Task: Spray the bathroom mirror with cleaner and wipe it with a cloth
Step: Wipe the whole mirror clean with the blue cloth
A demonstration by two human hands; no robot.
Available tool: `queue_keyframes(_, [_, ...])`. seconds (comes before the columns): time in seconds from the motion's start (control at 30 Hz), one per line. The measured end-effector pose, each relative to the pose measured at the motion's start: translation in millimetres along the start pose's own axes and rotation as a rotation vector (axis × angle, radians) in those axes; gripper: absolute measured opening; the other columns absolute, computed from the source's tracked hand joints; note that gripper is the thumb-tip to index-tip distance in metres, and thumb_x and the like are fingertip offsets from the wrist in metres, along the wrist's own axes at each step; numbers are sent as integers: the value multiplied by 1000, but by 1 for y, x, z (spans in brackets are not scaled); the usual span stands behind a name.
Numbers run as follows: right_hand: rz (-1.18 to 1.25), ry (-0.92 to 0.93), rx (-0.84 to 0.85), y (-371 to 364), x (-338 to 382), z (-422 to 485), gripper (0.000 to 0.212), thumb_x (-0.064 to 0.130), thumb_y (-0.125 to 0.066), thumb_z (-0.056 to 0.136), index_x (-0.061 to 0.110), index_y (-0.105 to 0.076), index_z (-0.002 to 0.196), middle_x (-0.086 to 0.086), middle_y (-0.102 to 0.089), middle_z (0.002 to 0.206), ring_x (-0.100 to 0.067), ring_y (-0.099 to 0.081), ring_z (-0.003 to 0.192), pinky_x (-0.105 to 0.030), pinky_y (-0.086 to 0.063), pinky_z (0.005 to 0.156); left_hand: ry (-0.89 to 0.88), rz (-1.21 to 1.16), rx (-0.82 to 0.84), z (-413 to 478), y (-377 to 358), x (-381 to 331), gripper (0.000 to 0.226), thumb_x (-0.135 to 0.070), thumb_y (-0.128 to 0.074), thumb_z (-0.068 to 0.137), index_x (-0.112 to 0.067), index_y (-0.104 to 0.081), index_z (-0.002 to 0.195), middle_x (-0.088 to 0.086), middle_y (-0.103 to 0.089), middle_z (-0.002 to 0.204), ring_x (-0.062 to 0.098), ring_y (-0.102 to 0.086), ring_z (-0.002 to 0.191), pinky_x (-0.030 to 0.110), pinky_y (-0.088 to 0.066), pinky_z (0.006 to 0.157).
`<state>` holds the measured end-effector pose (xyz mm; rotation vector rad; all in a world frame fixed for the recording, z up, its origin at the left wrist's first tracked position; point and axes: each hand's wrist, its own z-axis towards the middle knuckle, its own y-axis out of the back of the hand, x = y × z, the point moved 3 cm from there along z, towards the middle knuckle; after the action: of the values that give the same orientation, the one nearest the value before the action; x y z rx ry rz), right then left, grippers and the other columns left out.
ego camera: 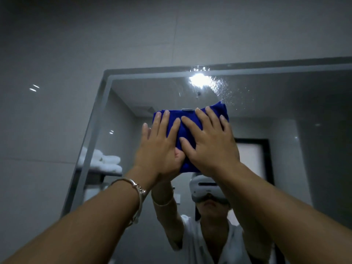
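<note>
A folded blue cloth (pixel 177 119) lies flat against the bathroom mirror (pixel 285 111), high up near its top edge. My left hand (pixel 160 145) presses on the cloth's left part with straight, spread fingers. My right hand (pixel 207 141) presses on its right part, fingers straight and fanned out. Fine spray droplets (pixel 224 90) speckle the glass just above and right of the cloth, around a bright light reflection (pixel 199 79). No spray bottle is in view.
The mirror's grey frame (pixel 106 86) runs along the top and left. Grey wall tiles (pixel 47 82) surround it. The glass reflects a person in a white shirt with a headset (pixel 207 189), stacked white towels (pixel 106 162) on a shelf and a dark-framed doorway (pixel 251 151).
</note>
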<state>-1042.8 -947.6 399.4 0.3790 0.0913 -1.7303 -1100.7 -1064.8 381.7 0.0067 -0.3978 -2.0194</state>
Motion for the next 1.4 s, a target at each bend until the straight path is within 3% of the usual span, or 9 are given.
queue_keyframes(0.23, [-17,-32,-32,9,-19,80,53,52,-35,95,34,-32,144,-1,-26,154,-21,-12,144,-45,-4,116,-43,4,-55,82,24,25,79,-43,-15,77,-17,-4,151,10,3,159,25,4,146,55,-8,113])
queue_keyframes(0.47, [-13,-99,-39,24,-50,141,51,52,-30,97,37,-29,146,1,-24,155,-18,-13,144,-45,-4,117,-54,-37,-82,159,50,28,72,-46,-22,81,-19,-14,148,9,-10,156,23,-6,144,56,-14,112])
queue_keyframes(0.63, [-13,-105,-52,21,-53,125,52,52,-31,96,38,-28,147,2,-20,158,-18,-7,146,-44,-2,117,-34,-93,-94,138,38,12,64,-35,-28,94,-18,-6,151,11,4,159,26,6,145,56,-1,113])
queue_keyframes(1.0, [-33,-110,-47,35,-96,36,54,52,-34,97,34,-28,147,-1,-20,158,-21,-8,147,-44,-3,117,-108,-57,-42,84,27,-66,67,-38,-26,94,-17,1,151,14,8,158,30,9,145,55,-1,114])
queue_keyframes(1.23, [-20,-86,5,50,-130,-23,61,55,-26,90,33,-30,147,-2,-21,158,-23,-8,147,-45,-3,117,-96,-71,-55,47,19,-126,79,-45,-3,78,-14,1,151,16,7,158,32,7,145,50,-3,116])
queue_keyframes(1.4, [-6,-36,17,57,-154,-59,60,53,-27,91,32,-30,147,-3,-21,158,-23,-8,147,-45,-3,117,-66,-71,-53,27,8,-164,82,-46,-1,74,-15,2,151,15,7,158,30,9,145,47,0,116])
